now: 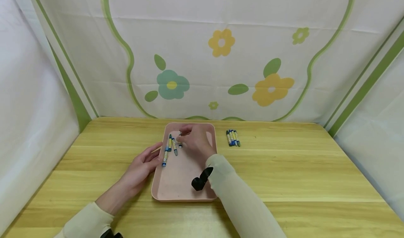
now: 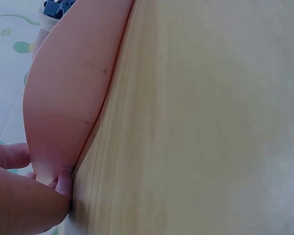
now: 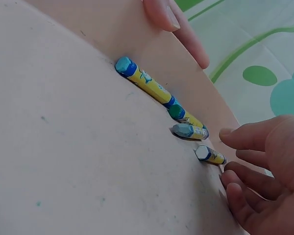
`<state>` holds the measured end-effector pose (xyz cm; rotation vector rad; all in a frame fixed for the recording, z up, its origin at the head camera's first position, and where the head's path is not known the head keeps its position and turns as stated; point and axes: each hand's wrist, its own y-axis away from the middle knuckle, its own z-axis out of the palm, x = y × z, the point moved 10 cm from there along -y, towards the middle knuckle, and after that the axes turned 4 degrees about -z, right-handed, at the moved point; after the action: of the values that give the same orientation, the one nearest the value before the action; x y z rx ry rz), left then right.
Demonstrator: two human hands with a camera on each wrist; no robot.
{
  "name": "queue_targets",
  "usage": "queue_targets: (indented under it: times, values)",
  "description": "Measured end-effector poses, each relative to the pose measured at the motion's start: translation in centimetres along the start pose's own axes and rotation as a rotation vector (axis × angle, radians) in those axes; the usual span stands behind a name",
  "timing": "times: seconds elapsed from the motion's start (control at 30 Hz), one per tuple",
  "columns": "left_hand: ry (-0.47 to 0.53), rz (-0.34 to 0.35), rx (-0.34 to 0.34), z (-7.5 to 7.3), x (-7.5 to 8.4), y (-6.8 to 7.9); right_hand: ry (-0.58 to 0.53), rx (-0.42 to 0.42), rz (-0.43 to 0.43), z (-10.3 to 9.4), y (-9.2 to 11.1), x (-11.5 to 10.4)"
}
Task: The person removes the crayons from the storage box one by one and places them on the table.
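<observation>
Inside the pink tray (image 1: 176,187), my right hand (image 1: 196,140) is over its far part, with thumb and fingers apart around the far end of a white-tipped crayon (image 3: 210,154). That crayon seems to lie on the tray floor, and no pinch on it shows. Just left of it are a grey-blue-tipped crayon (image 1: 175,147), a green-tipped crayon (image 1: 170,143) and a light-blue-tipped crayon (image 1: 165,156) along the left wall. My left hand (image 1: 142,169) holds the tray's left rim between thumb and fingers, also seen at the tray wall (image 2: 73,98) in the left wrist view.
Several more crayons (image 1: 233,138) lie side by side on the wooden table (image 1: 284,168), right of the tray. A white flowered cloth (image 1: 195,62) hangs behind the table, with further cloth on both sides.
</observation>
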<state>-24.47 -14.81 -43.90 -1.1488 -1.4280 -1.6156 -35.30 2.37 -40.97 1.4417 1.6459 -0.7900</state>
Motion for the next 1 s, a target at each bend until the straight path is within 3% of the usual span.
queue_targets:
  times: [0.73, 1.0]
  values:
    - [0.007, -0.002, -0.004, 0.08, 0.0, 0.1, 0.121, 0.012, 0.041, 0.21, 0.13, 0.24]
    - [-0.011, 0.01, -0.011, 0.02, 0.14, 0.12, 0.164, 0.019, 0.017, 0.16, -0.09, -0.06]
